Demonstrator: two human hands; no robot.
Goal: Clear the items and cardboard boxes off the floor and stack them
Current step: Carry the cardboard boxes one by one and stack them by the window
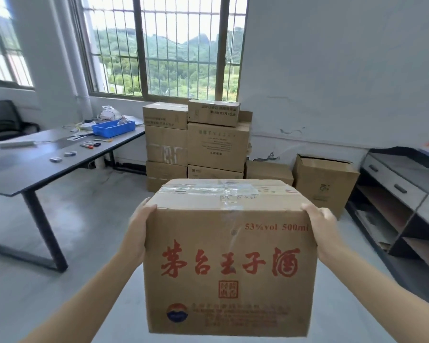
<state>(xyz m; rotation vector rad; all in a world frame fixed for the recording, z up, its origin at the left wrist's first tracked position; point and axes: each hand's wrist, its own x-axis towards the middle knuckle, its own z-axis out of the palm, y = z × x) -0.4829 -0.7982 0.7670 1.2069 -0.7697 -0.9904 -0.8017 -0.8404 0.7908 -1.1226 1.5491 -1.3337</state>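
I carry a taped brown cardboard box (229, 253) with red lettering in front of me, off the floor. My left hand (139, 229) presses flat against its left side, with the thumb along the top left corner. On the opposite side, my right hand (322, 229) grips the top right corner with its fingers curled over the edge. Ahead, under the window, stands a stack of cardboard boxes (196, 142) against the wall, several high. To its right sit a low box (269, 173) and an open box (325, 181) on the floor.
A dark table (35, 159) stands at the left with a blue tray (113, 127), pens and small items. A black chair (4, 120) is behind it. A grey shelf unit with drawers (404, 194) lines the right wall. Grey floor (89, 219) stretches between them.
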